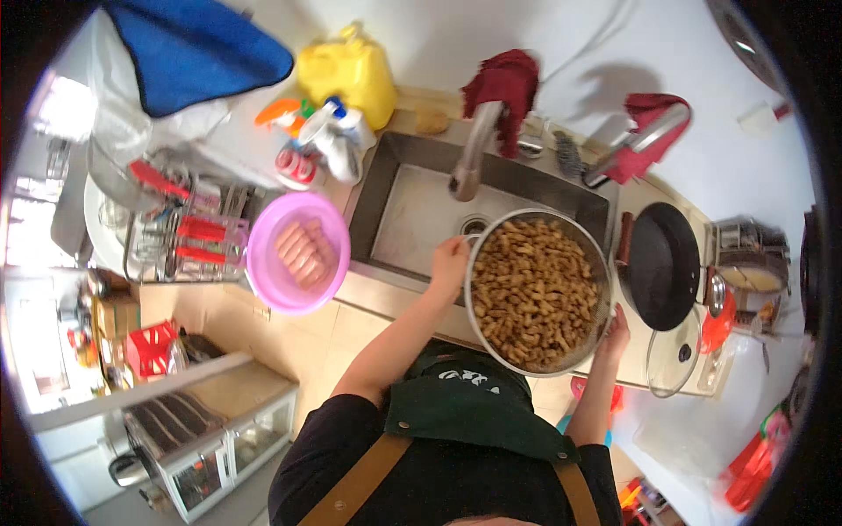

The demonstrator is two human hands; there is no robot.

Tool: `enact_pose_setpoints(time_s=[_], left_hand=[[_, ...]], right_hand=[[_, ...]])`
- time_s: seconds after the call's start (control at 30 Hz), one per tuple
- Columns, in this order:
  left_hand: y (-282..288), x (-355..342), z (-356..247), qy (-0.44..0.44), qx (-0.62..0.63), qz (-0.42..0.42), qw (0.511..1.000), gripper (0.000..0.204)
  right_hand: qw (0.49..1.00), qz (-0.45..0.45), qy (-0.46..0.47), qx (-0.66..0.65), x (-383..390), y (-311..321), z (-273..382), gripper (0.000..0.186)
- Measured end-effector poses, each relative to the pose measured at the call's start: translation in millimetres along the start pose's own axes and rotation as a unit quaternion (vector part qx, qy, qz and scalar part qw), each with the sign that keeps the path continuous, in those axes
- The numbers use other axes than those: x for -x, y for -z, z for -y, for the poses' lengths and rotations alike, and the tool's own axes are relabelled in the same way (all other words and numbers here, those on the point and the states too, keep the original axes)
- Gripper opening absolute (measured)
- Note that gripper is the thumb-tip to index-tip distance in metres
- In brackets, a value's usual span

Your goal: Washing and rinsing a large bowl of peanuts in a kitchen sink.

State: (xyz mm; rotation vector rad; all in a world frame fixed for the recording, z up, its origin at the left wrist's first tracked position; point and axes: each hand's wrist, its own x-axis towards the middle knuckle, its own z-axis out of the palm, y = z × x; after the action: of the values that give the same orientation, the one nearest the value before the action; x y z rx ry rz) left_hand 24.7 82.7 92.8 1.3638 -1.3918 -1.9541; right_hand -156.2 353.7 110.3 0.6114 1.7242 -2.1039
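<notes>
I hold a wide round metal strainer basin (pixel 600 302) over the front right part of the sink, tilted slightly. It is filled with small brown knobbly pieces (pixel 535 294) that look like unshelled peanuts. My left hand (pixel 451 263) is closed on the basin's left rim, by a handle. On the lower right edge, my right hand (pixel 616 331) grips it, its fingers partly hidden underneath. Behind it is the steel sink (pixel 412 206), with a faucet (pixel 474 158) draped in a dark red cloth (pixel 504 83).
Left of the sink stands a pink basin (pixel 263 254) holding pale sausages (pixel 303 254). Bottles (pixel 338 153) and a yellow jug (pixel 351 74) crowd the back left corner. Right of the strainer lie a black frying pan (pixel 664 263) and a glass lid (pixel 671 359). A dish rack (pixel 197 228) stands far left.
</notes>
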Motion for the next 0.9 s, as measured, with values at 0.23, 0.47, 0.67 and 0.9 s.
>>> enact_pose_setpoints(time_s=[0.23, 0.47, 0.67, 0.9], left_hand=[[2, -2, 6, 0.099, 0.141, 0.001, 0.985, 0.025], [51, -85, 21, 0.055, 0.072, -0.05, 0.995, 0.034], [87, -141, 24, 0.137, 0.084, -0.159, 0.974, 0.041], [127, -168, 52, 0.11, 0.176, -0.174, 0.963, 0.02]], right_hand=[[0.999, 0.022, -0.031, 0.028, -7, 0, 9, 0.039], [0.996, 0.045, -0.055, 0.046, -37, -81, -32, 0.033], [0.978, 0.056, -0.175, 0.1, -105, -127, -109, 0.015], [0.958, 0.109, -0.179, 0.193, -91, -156, -169, 0.032]])
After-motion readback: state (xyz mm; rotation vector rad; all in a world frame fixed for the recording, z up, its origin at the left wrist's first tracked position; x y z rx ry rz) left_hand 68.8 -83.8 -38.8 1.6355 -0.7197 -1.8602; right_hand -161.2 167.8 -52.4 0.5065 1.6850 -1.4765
